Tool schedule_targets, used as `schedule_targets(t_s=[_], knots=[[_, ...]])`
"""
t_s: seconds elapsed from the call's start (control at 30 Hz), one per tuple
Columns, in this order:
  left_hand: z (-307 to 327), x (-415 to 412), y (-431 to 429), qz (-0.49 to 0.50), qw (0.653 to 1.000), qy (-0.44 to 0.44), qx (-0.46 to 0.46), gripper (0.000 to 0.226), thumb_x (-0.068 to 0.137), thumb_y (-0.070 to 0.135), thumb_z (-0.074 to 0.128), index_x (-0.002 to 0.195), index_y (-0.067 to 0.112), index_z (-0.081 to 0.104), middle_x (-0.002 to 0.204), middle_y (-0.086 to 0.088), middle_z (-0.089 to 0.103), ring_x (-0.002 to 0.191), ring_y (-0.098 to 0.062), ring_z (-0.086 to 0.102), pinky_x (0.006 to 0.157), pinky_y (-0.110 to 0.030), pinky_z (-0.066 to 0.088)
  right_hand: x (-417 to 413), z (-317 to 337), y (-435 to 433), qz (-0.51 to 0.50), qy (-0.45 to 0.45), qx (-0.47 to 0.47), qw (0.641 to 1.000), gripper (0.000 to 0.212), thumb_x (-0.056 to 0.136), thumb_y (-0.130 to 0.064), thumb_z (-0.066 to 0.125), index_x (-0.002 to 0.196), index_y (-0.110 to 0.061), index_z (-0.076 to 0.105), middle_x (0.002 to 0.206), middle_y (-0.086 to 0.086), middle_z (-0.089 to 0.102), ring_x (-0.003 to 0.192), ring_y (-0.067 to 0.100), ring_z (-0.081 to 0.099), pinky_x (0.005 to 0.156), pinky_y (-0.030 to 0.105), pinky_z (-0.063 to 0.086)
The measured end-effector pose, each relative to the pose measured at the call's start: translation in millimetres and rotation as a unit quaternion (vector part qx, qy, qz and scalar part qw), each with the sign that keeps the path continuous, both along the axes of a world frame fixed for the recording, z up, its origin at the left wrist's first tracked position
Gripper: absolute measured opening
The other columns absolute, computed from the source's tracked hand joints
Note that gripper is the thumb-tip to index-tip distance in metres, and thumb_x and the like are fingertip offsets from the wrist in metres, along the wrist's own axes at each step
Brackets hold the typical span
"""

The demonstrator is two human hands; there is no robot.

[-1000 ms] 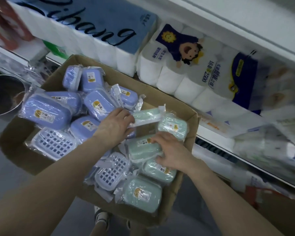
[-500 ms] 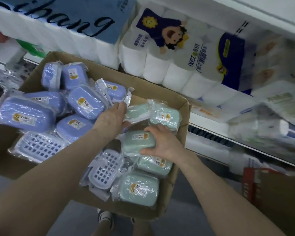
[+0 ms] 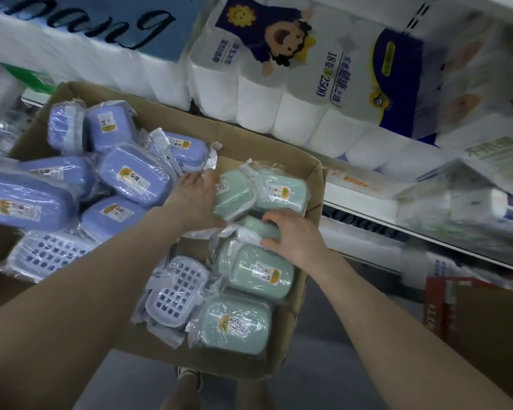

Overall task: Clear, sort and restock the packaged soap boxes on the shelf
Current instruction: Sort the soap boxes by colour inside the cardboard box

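while the right hand [image 3: 293, 236] curls its fingers and thumb round a green soap box [image 3: 256, 226] at the centre right of the frame, the left hand [image 3: 196, 199] lies just to the picture-left of it, fingers straight and flat against the side of a tilted green soap box [image 3: 234, 195], holding nothing. the gripped box sits in the right half of the cardboard carton [image 3: 317, 184], wedged into the green column: the tilted one and a far green soap box [image 3: 282, 192] lie above it in the frame, and the lower green soap boxes [image 3: 255, 270] lie below it toward the lower centre. its long axis seems to run left to right across the picture, but the hand and loose wrap hide most of it, so i cannot be sure. the right hand is plainly the nearer. as i judge it, the coming move is a lift straight up out of the gap, since neighbours press in above and below. purple soap boxes [image 3: 137, 177] fill the left of the carton, and a white grid tray pack [image 3: 175, 291] lies at the lower centre. the carton's right wall runs close beside the right wrist, so there is little room that way. the open room is upward, toward the shelf edge [image 3: 365, 199] at the right, under the toilet roll packs [image 3: 279, 84] at the top. crinkled wrap could snag on a neighbour.
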State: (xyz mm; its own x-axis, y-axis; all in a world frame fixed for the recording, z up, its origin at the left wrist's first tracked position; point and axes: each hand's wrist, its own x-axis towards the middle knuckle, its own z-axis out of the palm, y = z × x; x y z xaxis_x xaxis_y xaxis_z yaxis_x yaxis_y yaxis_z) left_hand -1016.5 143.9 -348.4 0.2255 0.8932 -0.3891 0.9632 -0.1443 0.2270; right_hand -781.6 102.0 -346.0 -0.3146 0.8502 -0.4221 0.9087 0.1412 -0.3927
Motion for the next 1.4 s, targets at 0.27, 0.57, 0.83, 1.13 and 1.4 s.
schedule_targets(t_s=[0.27,0.57,0.83,1.13,1.4], knots=[[27.2,5.4,-19.5,0.093,0.972,-0.188,0.111,0.088,0.064,0.03,0.087,0.132,0.011,0.035,0.126,-0.014,0.047,0.119,-0.033,0.047,0.1,-0.04,0.037,-9.9,-6.5,-10.6,-0.065,0.039,0.101,0.992,0.014,0.088,-0.023,0.07,0.098,-0.016,0.063,0.097,0.003,0.063,0.084,0.026,0.063,0.072,0.036,0.052],[32.5,52.0,-6.5,-0.079,0.985,-0.097,0.123,0.092,0.065,0.034,0.086,0.143,0.026,0.037,0.145,-0.005,0.039,0.137,-0.033,0.03,0.114,-0.046,0.027,33.1,36.4,13.8,-0.107,0.107,0.202,0.968,0.068,0.08,-0.009,0.062,0.144,-0.018,0.041,0.141,0.006,0.043,0.127,0.025,0.043,0.108,0.039,0.039],[10.9,75.9,-3.4,-0.011,0.98,-0.144,0.14,0.084,0.078,0.018,0.079,0.148,0.02,0.034,0.159,-0.01,0.019,0.148,-0.031,0.012,0.119,-0.035,0.013,33.0,17.0,36.6,0.028,-0.051,0.113,0.992,0.088,0.087,-0.055,0.061,0.156,-0.034,0.012,0.164,0.001,0.005,0.151,0.028,0.001,0.12,0.047,0.015],[9.2,6.6,-51.1,-0.02,0.99,0.075,0.116,0.081,0.086,0.048,0.06,0.152,0.026,0.018,0.161,-0.006,0.014,0.149,-0.031,0.004,0.12,-0.052,-0.002,25.9,15.4,58.7,0.012,-0.092,0.12,0.989,0.079,0.09,-0.037,0.064,0.154,-0.029,0.019,0.158,0.009,0.021,0.145,0.033,0.019,0.116,0.048,0.027],[33.2,-67.4,-54.9,0.027,0.988,0.1,0.114,0.075,0.084,0.041,0.068,0.148,0.023,0.033,0.157,-0.008,0.025,0.147,-0.035,0.015,0.118,-0.055,0.006,-17.7,40.7,41.7,-0.006,-0.096,0.174,0.98,0.071,0.088,-0.035,0.063,0.15,-0.018,0.033,0.155,0.017,0.029,0.145,0.038,0.022,0.114,0.052,0.024]])
